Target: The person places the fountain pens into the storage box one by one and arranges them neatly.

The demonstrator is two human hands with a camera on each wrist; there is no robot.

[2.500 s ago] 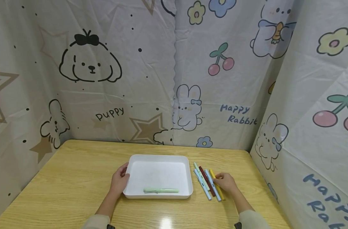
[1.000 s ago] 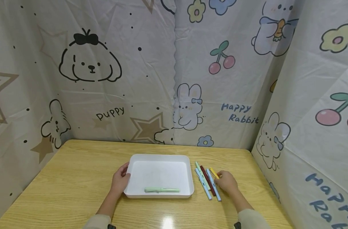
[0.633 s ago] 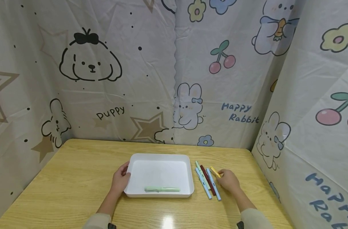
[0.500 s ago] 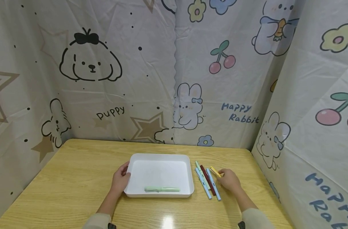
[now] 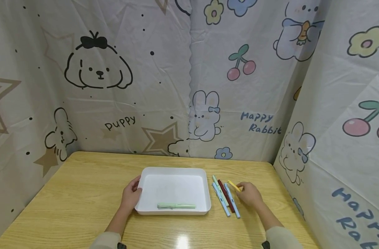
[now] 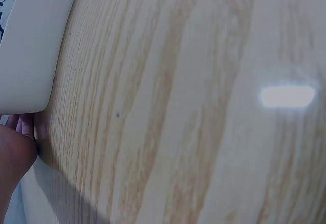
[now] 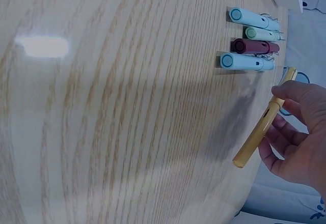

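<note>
Your right hand [image 5: 250, 194] pinches a slim, dark-slotted yellow pen [image 7: 260, 129] while your left hand [image 5: 131, 197] grips the white tray [image 5: 173, 186].

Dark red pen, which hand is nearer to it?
Right. The right hand is just right of the dark red pen; the left hand is at the left edge of the white tray.

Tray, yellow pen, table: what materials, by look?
Tray: probably plastic; smooth, uniform white, moulded-looking rounded corners.
Yellow pen: plastic or painted metal, can't tell; smooth, even colour.
Table: wood or wood-look laminate; grain visible, glossy finish suggested by a bright reflection.
</note>
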